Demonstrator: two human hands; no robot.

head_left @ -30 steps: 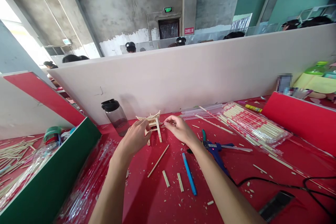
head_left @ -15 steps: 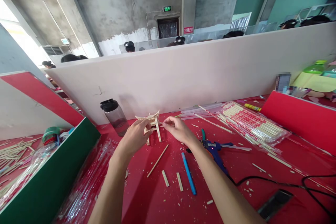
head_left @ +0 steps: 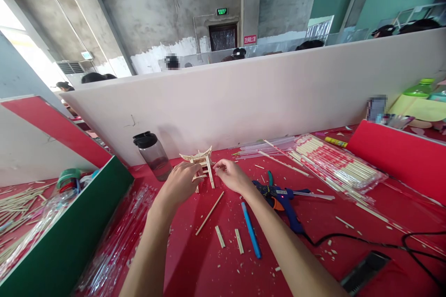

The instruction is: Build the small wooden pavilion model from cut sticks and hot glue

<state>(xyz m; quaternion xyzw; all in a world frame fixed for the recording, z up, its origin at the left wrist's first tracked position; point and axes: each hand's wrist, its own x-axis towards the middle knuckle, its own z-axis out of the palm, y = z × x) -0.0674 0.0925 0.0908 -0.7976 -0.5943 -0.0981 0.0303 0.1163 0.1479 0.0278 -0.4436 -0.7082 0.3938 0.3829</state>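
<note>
A small wooden stick model (head_left: 200,156) with an upturned roof and legs stands on the red table near the white partition. My left hand (head_left: 181,179) is at its left front, fingers closed on a short wooden stick (head_left: 200,177). Just right of the model's right leg is my right hand (head_left: 230,174), its fingers curled together; whatever they hold is too small to make out. In front lie a long thin stick (head_left: 209,213), two short stick pieces (head_left: 219,236) (head_left: 239,241) and a blue pen (head_left: 251,230).
A dark bottle (head_left: 152,155) stands left of the model. Right of my right forearm lies a blue glue gun (head_left: 288,206) with its black cable, and pliers beside it. Packed sticks (head_left: 336,162) lie at the back right. A green board (head_left: 69,227) borders the left.
My left hand has shifted slightly down, and the stick at its fingertips shows more clearly. My right hand has moved a little left and down, and its forearm uncovers more of the pliers.
</note>
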